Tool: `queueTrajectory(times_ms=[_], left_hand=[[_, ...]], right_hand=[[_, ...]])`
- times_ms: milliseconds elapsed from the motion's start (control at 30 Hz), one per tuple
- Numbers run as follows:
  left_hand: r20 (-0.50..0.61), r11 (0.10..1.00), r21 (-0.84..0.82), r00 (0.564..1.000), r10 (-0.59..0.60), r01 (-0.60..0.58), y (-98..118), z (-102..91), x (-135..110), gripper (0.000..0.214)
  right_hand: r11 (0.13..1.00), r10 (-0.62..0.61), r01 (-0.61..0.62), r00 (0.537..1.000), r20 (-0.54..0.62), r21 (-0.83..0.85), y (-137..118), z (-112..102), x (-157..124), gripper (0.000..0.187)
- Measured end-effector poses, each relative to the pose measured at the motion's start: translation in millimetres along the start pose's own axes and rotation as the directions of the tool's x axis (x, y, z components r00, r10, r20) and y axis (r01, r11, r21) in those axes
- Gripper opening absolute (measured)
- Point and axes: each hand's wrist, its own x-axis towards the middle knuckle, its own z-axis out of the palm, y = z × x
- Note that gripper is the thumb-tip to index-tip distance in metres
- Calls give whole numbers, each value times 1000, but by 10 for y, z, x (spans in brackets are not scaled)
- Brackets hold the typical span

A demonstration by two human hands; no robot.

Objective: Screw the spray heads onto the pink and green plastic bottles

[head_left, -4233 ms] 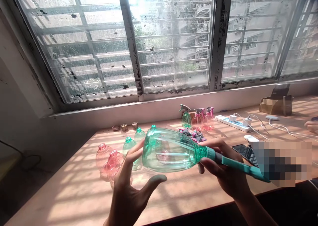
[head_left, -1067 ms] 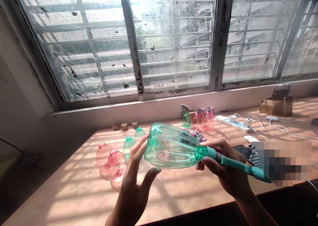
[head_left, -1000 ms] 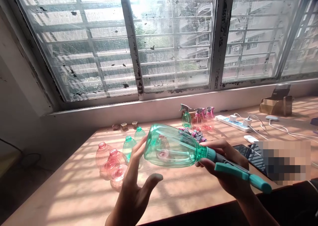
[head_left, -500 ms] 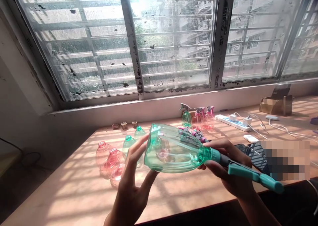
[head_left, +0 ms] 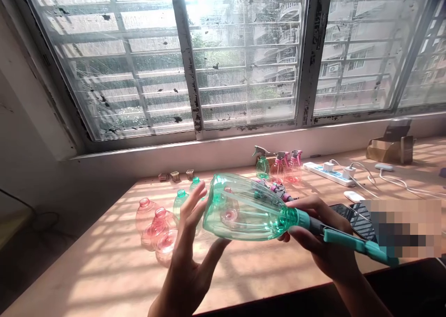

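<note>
A translucent green spray bottle point(head_left: 244, 210) lies sideways in the air above the table, its base toward the left and its grey and teal spray head point(head_left: 358, 242) pointing right. My left hand point(head_left: 190, 247) is loosely around the base, with the thumb below and the fingers along the left edge; some fingertips stand off it. My right hand point(head_left: 327, 238) is closed around the neck and teal collar point(head_left: 302, 218). Part of the right fingers is hidden behind the bottle. Several pink-grey spray heads point(head_left: 278, 189) lie behind it.
To the left stand clear red bottles point(head_left: 162, 226) and green bottles point(head_left: 181, 201) without heads. Complete spray bottles point(head_left: 278, 166) are by the wall. A power strip point(head_left: 329, 173), a phone point(head_left: 360, 219) and a cardboard box point(head_left: 390, 147) are on the right.
My left fingers have loosened and lifted slightly from the bottle's base. The spray head's trigger side has turned a little. My right hand keeps its grip at the neck.
</note>
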Motion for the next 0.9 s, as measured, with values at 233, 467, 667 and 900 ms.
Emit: queueTrajectory(times_ms=[233,467,667,900], left_hand=[[-51,990,-136,998,-39,32,-32,3,9,41],[-98,999,42,995,15,-11,-49,22,40,50],[-89,990,107,990,105,-96,-78,11,24,51],[-96,995,-83,994,48,-56,-69,-16,21,49]], right_hand=[[966,-111,108,994,-2,-234,31,-26,-32,32],[991,74,-75,997,11,111,-31,83,-10,24],[993,63,-63,998,3,105,-50,90,21,28],[955,-133,127,991,-4,-268,43,-29,-24,22]])
